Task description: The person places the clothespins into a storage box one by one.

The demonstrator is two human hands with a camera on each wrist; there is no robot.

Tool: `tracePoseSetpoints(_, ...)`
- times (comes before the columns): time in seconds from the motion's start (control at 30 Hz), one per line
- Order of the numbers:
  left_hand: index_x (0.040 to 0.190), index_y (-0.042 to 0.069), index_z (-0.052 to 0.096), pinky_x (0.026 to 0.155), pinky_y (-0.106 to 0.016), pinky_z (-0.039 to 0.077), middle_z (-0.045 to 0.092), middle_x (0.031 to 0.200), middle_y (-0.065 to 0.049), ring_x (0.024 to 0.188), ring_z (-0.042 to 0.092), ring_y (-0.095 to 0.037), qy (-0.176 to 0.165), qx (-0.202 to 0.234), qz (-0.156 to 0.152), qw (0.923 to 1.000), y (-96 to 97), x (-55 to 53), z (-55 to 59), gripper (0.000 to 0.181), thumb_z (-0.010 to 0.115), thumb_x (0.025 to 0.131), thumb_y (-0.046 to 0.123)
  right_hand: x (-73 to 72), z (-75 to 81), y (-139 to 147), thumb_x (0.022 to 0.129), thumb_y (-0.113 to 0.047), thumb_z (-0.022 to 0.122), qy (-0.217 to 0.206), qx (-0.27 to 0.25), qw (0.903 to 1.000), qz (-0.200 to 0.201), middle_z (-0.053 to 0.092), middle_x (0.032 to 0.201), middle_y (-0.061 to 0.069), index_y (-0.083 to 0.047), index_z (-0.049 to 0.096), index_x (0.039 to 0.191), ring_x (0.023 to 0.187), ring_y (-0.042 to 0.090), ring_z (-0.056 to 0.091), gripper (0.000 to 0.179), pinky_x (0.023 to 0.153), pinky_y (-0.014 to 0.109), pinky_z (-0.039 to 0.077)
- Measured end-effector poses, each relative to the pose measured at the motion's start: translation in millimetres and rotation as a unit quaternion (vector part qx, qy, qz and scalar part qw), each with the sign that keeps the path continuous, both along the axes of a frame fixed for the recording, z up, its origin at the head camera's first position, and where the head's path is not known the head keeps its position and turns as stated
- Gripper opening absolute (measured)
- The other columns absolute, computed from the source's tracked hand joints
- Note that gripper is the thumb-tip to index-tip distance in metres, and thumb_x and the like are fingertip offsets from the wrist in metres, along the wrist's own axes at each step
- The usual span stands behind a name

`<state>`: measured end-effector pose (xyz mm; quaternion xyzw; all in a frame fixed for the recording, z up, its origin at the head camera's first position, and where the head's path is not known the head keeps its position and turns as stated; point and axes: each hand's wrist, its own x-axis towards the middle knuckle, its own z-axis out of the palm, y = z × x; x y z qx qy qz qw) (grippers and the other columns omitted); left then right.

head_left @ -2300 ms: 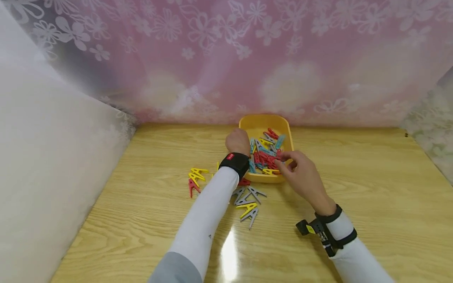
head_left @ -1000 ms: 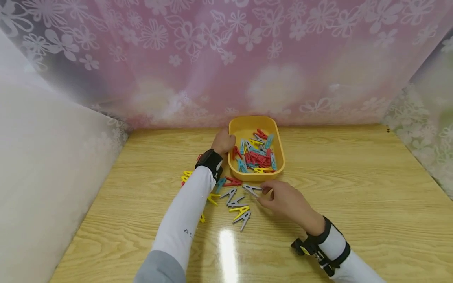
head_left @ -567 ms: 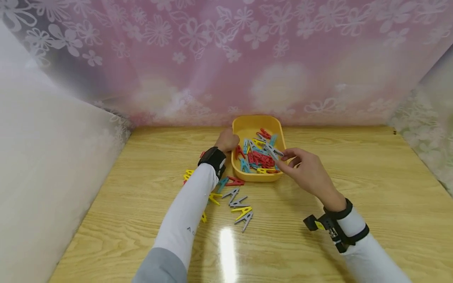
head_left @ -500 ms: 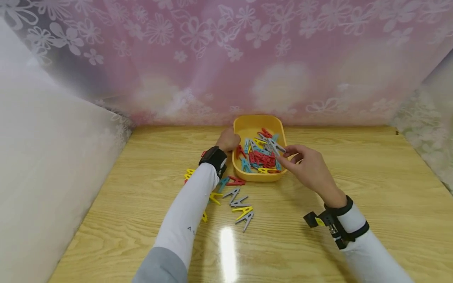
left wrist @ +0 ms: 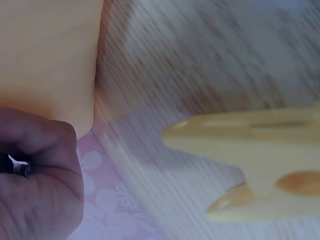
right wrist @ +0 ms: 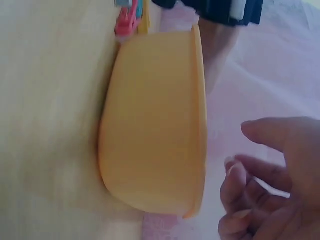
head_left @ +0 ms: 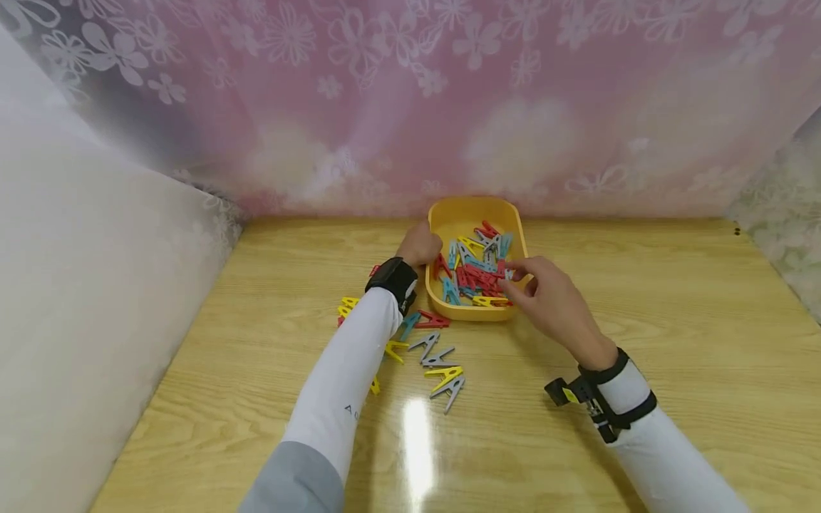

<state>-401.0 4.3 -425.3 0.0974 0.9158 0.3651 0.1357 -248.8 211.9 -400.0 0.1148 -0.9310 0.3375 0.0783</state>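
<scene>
A yellow plastic basin [head_left: 474,312] holds a heap of red, blue, grey and yellow clothespins [head_left: 481,274]. My left hand [head_left: 420,244] grips its left rim with curled fingers; in the left wrist view that hand [left wrist: 40,175] is beside the basin wall [left wrist: 50,55]. My right hand [head_left: 551,303] hovers at the right rim, thumb and forefinger apart. In the right wrist view the fingers of the right hand [right wrist: 270,180] hold nothing. A grey clothespin [head_left: 492,244] lies on the heap inside.
Loose clothespins lie on the wooden table [head_left: 224,370] before the basin, among them a grey one [head_left: 425,343], a red one [head_left: 432,320] and a yellow one [head_left: 444,375]. My left forearm hides part of this group. A flowered pink curtain [head_left: 385,142] hangs behind.
My right hand picked a grey clothespin from the table, carried it up over the basin and let it go among the others. The left hand stayed at the left rim.
</scene>
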Motion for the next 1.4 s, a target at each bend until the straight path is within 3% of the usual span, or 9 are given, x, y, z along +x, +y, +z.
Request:
tracePoseSetpoints(0.2,0.131,-0.004,0.047,0.049,-0.029,0.038,0.052,0.087,-0.014,0.061,0.049,-0.024,0.010,0.005,-0.009,0.9999,0.1,-3.6,3.7,0.038,0.043,0.094,0.003,17.4,-7.6,-8.1,0.090,-0.015,0.068,0.055,-0.020,0.9962,0.065,0.058,0.089,0.001,-0.004,0.067,0.106,0.067,0.013,0.049,0.020,0.058,0.030,0.042)
tracePoseSetpoints(0.33,0.129,-0.004,0.047,0.046,-0.029,0.036,0.049,0.082,-0.013,0.055,0.046,-0.022,-0.002,0.008,0.004,1.0000,-1.0,-6.7,5.1,0.035,0.043,0.095,0.003,27.1,-13.7,-18.4,0.087,-0.012,0.071,0.067,-0.019,0.9865,0.148,0.059,0.089,-0.001,-0.007,0.068,0.103,0.067,0.009,0.049,0.018,0.057,0.026,0.043)
tracePoseSetpoints(0.5,0.131,-0.002,0.044,0.044,-0.028,0.035,0.045,0.079,-0.011,0.051,0.044,-0.021,-0.025,-0.010,0.024,0.9993,-1.1,-9.2,6.7,0.035,0.043,0.096,0.007,40.7,-18.9,-36.0,0.087,-0.018,0.072,0.014,0.022,0.9633,0.267,0.060,0.099,-0.002,-0.011,0.069,0.109,0.071,0.006,0.050,0.023,0.060,0.024,0.044)
tracePoseSetpoints(0.6,0.133,-0.001,0.042,0.046,-0.027,0.037,0.047,0.085,-0.011,0.058,0.049,-0.022,-0.030,-0.022,0.031,0.9988,-0.8,-8.2,7.9,0.038,0.043,0.097,0.009,49.7,-20.9,-46.8,0.086,-0.023,0.072,-0.022,0.063,0.9475,0.313,0.057,0.107,-0.007,-0.017,0.070,0.111,0.080,0.005,0.054,0.026,0.068,0.024,0.047)
tracePoseSetpoints(0.67,0.134,-0.001,0.040,0.047,-0.027,0.038,0.048,0.089,-0.012,0.063,0.051,-0.023,-0.035,-0.024,0.035,0.9985,-0.5,-6.5,8.8,0.039,0.043,0.097,0.009,54.9,-22.6,-53.2,0.086,-0.026,0.073,-0.024,0.095,0.9388,0.330,0.055,0.110,-0.009,-0.020,0.070,0.110,0.089,0.005,0.055,0.025,0.075,0.026,0.048)
tracePoseSetpoints(0.77,0.134,-0.001,0.041,0.048,-0.027,0.040,0.050,0.092,-0.013,0.067,0.055,-0.024,-0.033,-0.025,0.037,0.9985,0.0,-4.1,8.8,0.039,0.044,0.096,0.010,60.7,-25.1,-61.3,0.085,-0.027,0.073,-0.008,0.132,0.9290,0.346,0.054,0.107,-0.008,-0.022,0.071,0.109,0.095,0.006,0.053,0.025,0.080,0.027,0.047)
tracePoseSetpoints(0.87,0.132,-0.001,0.043,0.048,-0.027,0.042,0.051,0.091,-0.013,0.066,0.056,-0.024,-0.035,-0.018,0.039,0.9985,0.8,-2.1,7.4,0.038,0.044,0.096,0.009,63.9,-28.0,-67.1,0.083,-0.025,0.075,0.005,0.151,0.9252,0.348,0.053,0.101,-0.006,-0.021,0.071,0.108,0.089,0.006,0.050,0.025,0.076,0.025,0.045)
tracePoseSetpoints(1.1,0.134,-0.002,0.043,0.052,-0.028,0.044,0.054,0.096,-0.015,0.072,0.058,-0.025,-0.035,-0.004,0.032,0.9989,2.9,4.2,4.8,0.041,0.045,0.094,0.006,69.2,-34.9,-70.8,0.079,-0.032,0.079,0.020,0.162,0.9224,0.350,0.049,0.098,-0.007,-0.024,0.071,0.101,0.083,0.006,0.046,0.024,0.070,0.022,0.043)
tracePoseSetpoints(1.4,0.128,-0.001,0.046,0.050,-0.028,0.042,0.052,0.090,-0.013,0.066,0.054,-0.024,-0.033,0.001,0.037,0.9988,2.1,3.4,2.1,0.035,0.046,0.094,0.005,70.4,-28.7,-71.2,0.081,-0.039,0.076,0.022,0.174,0.9233,0.341,0.053,0.115,-0.004,-0.021,0.069,0.101,0.103,0.012,0.053,0.028,0.085,0.031,0.046)
